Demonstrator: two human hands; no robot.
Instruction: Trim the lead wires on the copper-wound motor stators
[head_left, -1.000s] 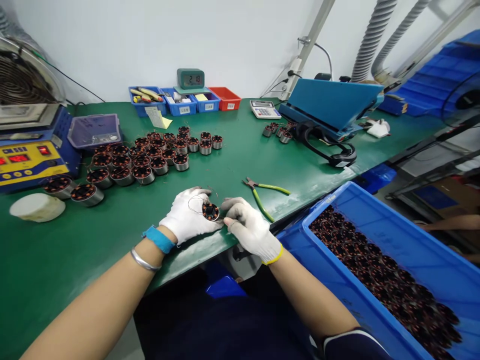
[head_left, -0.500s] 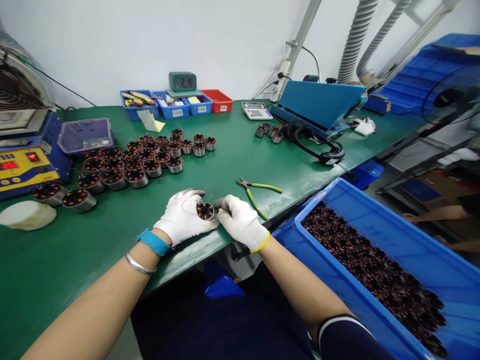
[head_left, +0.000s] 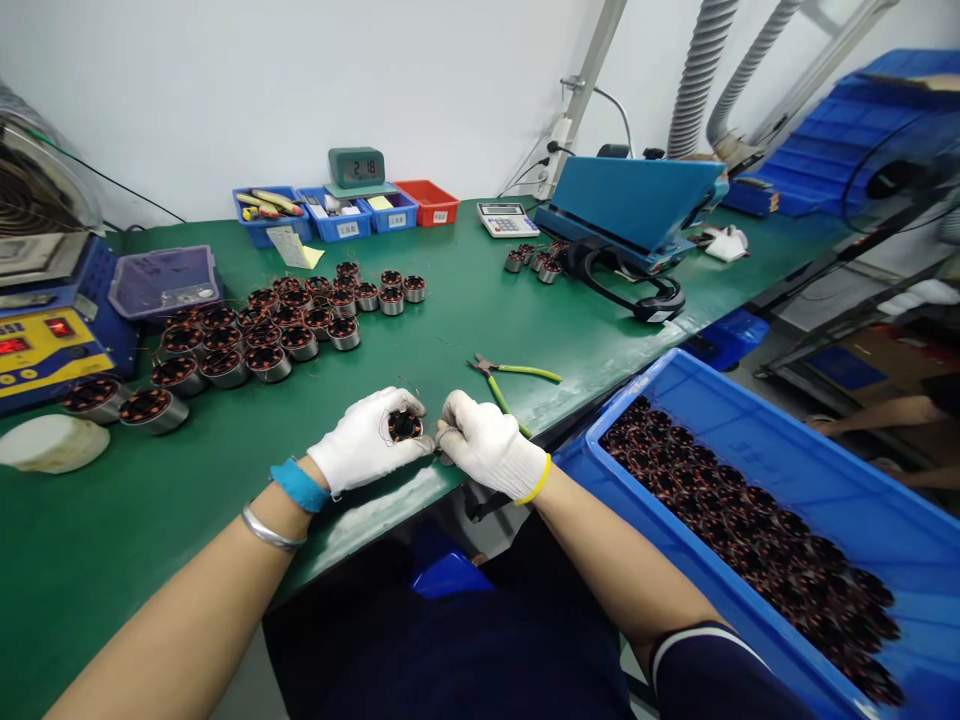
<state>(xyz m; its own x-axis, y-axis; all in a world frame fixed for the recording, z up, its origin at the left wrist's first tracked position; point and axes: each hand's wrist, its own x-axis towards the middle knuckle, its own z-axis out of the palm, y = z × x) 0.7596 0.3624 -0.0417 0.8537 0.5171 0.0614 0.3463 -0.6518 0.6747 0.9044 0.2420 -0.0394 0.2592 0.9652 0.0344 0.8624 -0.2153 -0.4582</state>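
My left hand [head_left: 369, 440], in a white glove, is closed around a small motor stator [head_left: 406, 426] with black slots and copper windings. Thin loose wires stick out from the stator's side and top. Just right of it, my gloved right hand [head_left: 486, 442] has its thumb and fingers pinched together; whatever they grip is too small to make out. Green-handled cutting pliers [head_left: 501, 374] lie with jaws apart on the green bench [head_left: 450, 300], beyond my right hand. Rows of similar stators [head_left: 262, 335] stand at the left.
A deep blue crate [head_left: 757, 440] full of wound stators sits at the right, beside the bench edge. Farther back are a calculator [head_left: 504, 220], a black headset [head_left: 651, 300], a blue case [head_left: 630, 205] and small bins [head_left: 427, 203]. Another person's arm [head_left: 885, 408] shows at far right.
My right hand has shifted slightly right, away from the stator, its fingers still pinched. My left fingers have curled more closely round the stator. The view has turned a little.
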